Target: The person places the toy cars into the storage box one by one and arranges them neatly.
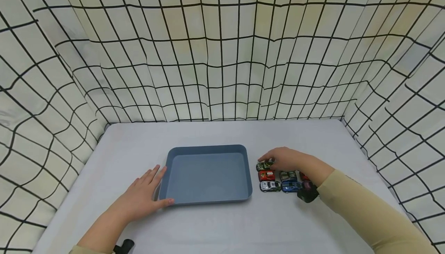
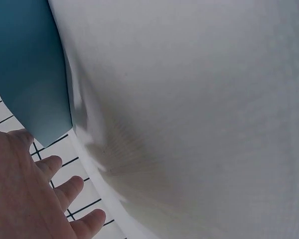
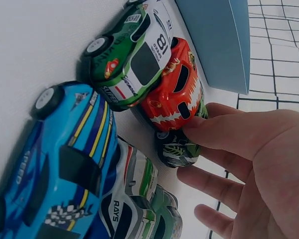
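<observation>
My right hand (image 1: 286, 158) reaches over a cluster of toy cars to the right of the blue-grey tray (image 1: 208, 176). Its thumb and fingers pinch a dark green toy car (image 1: 262, 166), the farthest one in the left column; black shows on it in the right wrist view. Beside that car is a red toy car (image 3: 174, 89) with white jagged marks. Fingers spread, my left hand (image 1: 140, 200) rests at the tray's left edge, its thumb at the near left corner. Nothing is in its grasp.
A white-and-green toy car (image 1: 270, 186), a blue striped toy car (image 1: 290, 186) and a grey-green toy car (image 1: 287, 176) stand close together. Another red toy car (image 1: 303, 176) is partly hidden under the right wrist. Black-gridded netting (image 1: 222, 65) surrounds the white table (image 1: 215, 227).
</observation>
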{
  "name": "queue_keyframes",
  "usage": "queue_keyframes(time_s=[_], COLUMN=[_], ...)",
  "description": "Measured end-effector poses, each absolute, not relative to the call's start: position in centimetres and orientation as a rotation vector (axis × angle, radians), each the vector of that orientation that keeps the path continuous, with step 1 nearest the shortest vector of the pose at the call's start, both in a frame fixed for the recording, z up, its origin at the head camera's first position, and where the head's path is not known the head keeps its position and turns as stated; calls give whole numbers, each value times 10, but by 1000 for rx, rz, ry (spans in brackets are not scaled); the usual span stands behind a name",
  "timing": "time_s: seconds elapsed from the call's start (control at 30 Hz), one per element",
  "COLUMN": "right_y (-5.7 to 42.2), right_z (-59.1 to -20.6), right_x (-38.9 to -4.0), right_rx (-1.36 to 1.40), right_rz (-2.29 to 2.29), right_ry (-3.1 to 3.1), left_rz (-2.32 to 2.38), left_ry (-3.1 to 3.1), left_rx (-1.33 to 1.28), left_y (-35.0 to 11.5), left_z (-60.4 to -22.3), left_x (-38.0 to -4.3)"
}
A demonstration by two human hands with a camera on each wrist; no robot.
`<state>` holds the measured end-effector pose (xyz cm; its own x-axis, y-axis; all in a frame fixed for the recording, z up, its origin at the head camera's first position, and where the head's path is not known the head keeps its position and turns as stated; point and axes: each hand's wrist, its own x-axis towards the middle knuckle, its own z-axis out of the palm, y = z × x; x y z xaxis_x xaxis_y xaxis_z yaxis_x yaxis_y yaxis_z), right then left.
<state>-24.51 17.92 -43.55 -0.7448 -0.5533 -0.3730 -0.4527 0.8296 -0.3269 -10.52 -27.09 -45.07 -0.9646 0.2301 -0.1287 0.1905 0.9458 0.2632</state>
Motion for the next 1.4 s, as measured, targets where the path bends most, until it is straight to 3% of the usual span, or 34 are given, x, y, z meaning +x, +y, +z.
queue_keyframes(time_s=[0.6,1.4], right_y=[190,183], right_z=[-440,-415], right_x=[-255,-257], right_rx=[-744,-671], right_rz=[-394,-738], right_ry=[2547,2465], left_rz=[348,322], left_ry=[2950,2963], left_rx=[337,321], left_y=[-269,-271], left_z=[-450,-456], left_x=[-105,-105])
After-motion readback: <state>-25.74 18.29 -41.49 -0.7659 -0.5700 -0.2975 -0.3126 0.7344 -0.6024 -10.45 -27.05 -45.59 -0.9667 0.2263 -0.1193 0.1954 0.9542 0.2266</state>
